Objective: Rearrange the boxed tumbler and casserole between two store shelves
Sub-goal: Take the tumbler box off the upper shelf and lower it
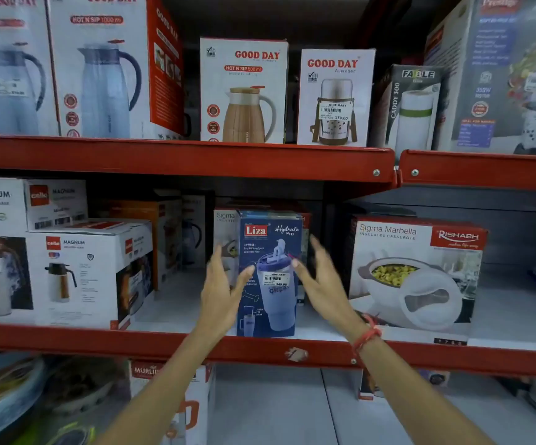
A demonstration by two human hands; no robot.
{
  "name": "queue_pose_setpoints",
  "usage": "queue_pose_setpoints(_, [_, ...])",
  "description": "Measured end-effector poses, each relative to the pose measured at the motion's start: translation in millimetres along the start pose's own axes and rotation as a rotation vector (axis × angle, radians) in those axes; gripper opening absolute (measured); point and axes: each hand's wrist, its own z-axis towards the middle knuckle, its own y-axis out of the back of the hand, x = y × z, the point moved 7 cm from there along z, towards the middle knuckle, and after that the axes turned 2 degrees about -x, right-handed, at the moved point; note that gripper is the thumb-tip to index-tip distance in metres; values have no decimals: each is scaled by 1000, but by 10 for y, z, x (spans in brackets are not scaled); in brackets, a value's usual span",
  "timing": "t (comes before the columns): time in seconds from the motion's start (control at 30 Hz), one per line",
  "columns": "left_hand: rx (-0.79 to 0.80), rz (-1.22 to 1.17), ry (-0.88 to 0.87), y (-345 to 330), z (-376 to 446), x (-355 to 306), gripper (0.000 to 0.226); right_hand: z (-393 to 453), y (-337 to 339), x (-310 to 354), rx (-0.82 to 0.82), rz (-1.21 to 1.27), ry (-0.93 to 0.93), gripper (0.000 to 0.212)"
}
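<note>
A blue Liza tumbler box (268, 252) stands upright at the front of the middle red shelf (163, 343). To its right on the same shelf sits a white and red Sigma Marbella casserole box (417, 274). My left hand (221, 290) is open at the tumbler box's left side, thumb over its front face. My right hand (319, 281) is open at the box's right side, fingers spread; whether they touch the box is unclear. A second casserole box (224, 232) stands partly hidden behind the tumbler box.
White Cello Magnum flask boxes (86, 271) fill the left of the middle shelf. Good Day flask boxes (244, 91) line the upper shelf (196, 159), with a gap between the tall ones and the small ones. The bottom shelf holds a Murli box (170, 393) and dishes at left.
</note>
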Motion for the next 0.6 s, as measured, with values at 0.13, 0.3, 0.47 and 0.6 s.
queue_pose_setpoints(0.13, [268,-9,166,-209,-94,183,63,-143,-344,-216,251,55,-229,54])
queue_pose_setpoints(0.3, [224,-102,194,-128,-63,147,59,-121,-263,-131,174,99,-166,50])
queue_pose_setpoints(0.47, [214,-159,83,19,-116,-135,55,-135,-41,75,107,134,-46,56])
queue_pose_setpoints(0.6, [236,-229,52,118,-140,-374,61,-180,142,342,94,260,-13,56])
